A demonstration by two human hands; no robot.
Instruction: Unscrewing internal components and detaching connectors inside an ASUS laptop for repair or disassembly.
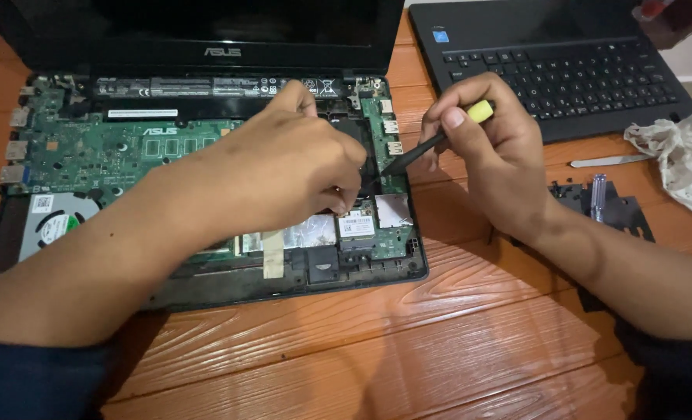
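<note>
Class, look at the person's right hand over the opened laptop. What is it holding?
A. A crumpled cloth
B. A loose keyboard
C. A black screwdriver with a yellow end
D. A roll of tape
C: the right hand grips a black screwdriver with a yellow end, its tip angled down onto the green circuit board.

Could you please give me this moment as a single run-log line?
left hand: fingers pressed on opened laptop board | right hand: holds screwdriver, tip at board's right edge | table: keyboard cover, crumpled cloth

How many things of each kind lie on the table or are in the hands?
Opened laptop: 1
Detached keyboard cover: 1
Screwdrivers: 2, one in the right hand, one clear-handled
Crumpled cloth: 1
Black plastic bracket: 1
Metal tool: 1
Total: 7
</note>
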